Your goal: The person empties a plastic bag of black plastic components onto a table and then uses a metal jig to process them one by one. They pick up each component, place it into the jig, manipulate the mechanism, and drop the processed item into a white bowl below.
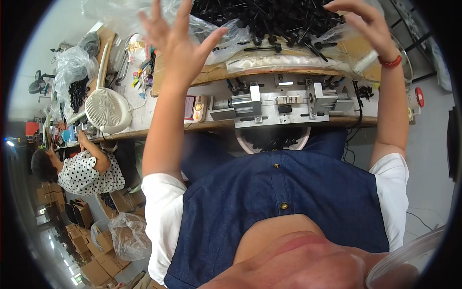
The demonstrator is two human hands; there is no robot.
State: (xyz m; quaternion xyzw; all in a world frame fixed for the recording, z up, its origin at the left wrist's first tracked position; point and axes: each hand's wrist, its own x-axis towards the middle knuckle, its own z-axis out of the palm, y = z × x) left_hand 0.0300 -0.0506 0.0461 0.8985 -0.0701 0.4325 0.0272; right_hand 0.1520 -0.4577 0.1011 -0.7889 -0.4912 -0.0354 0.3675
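My left hand (179,50) is raised over the far left of the bench, fingers spread and slightly blurred, with nothing in it. Clear plastic sheeting (228,36) lies beside its thumb. At the far right my right hand (370,26), a red band on its wrist, holds its fingers bent and apart, empty as far as it shows. Between the hands is a heap of black rod-like parts (284,19) with knobbed ends, resting on plastic and cardboard. Nearer to me stands a metal clamping fixture (288,108), a small ridged metal block (288,100) at its middle.
A white fan (108,111) and a small device with a screen (195,108) stand left of the fixture. A basket (245,142) of black parts sits below the bench edge. Another person (91,171) works farther left, near cardboard boxes (103,265). Black cables (358,103) hang at right.
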